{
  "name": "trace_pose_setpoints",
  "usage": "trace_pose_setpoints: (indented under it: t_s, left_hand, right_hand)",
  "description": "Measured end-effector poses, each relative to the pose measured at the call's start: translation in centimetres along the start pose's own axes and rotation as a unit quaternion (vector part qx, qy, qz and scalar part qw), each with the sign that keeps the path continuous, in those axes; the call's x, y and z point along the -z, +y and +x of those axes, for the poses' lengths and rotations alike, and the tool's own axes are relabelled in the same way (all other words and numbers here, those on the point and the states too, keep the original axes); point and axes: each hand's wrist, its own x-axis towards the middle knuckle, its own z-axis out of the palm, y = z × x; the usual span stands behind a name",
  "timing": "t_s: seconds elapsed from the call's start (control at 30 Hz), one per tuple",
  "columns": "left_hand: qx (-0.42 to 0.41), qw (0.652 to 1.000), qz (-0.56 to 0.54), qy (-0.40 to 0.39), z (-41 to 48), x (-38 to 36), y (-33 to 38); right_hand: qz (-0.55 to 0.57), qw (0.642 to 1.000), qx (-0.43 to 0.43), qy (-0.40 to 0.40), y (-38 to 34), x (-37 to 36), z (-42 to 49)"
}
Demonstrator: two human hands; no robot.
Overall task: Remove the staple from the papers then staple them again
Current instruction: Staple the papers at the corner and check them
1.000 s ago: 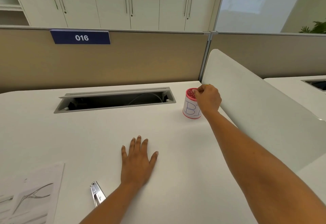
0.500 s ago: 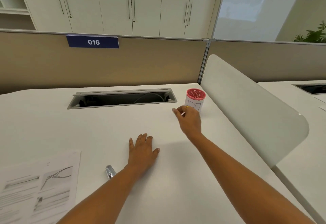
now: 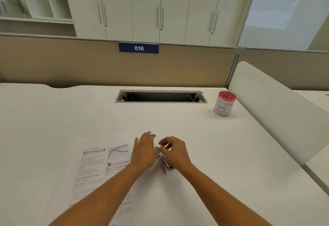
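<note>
The printed papers [image 3: 99, 165] lie flat on the white desk [image 3: 222, 154], left of centre, partly under my left forearm. A metal stapler with a pink end [image 3: 164, 161] rests on the desk between my hands. My right hand [image 3: 175, 152] curls its fingers onto the top of the stapler. My left hand [image 3: 144, 150] lies beside the stapler's left side with fingers spread, its edge touching or nearly touching it. I cannot make out a staple in the papers.
A red mesh cup with a white paper label [image 3: 224, 103] stands at the back right. An open cable slot [image 3: 161, 97] is cut into the desk at the back. A white curved divider [image 3: 277, 111] borders the right side, a tan partition [image 3: 89, 65] the back.
My right hand left the red cup and came back to the stapler. My left hand shifted to the stapler's left side. The view tilted down and left, bringing the papers in.
</note>
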Motion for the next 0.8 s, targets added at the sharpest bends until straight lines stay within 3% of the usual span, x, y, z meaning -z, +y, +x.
trace_pose_setpoints:
  t_s: [0.17, 0.37, 0.6, 0.8]
  left_hand:
    - [0.094, 0.995, -0.027, 0.026, -3.1, 3.8, -6.3]
    - [0.199, 0.979, -0.041, 0.003, -6.2, 6.5, -12.0]
    - [0.257, 0.965, -0.054, 0.002, -8.2, 8.3, -15.6]
    - [0.267, 0.955, -0.129, 0.02, -9.2, 9.1, -16.6]
  right_hand:
    - [-0.018, 0.998, -0.024, -0.046, -1.6, -4.1, -1.6]
    - [-0.045, 0.993, -0.049, -0.093, -3.1, -7.5, -2.3]
    - [-0.081, 0.991, -0.068, -0.082, -4.2, -10.2, -2.7]
    - [-0.114, 0.988, -0.091, -0.045, -4.7, -11.5, -3.1]
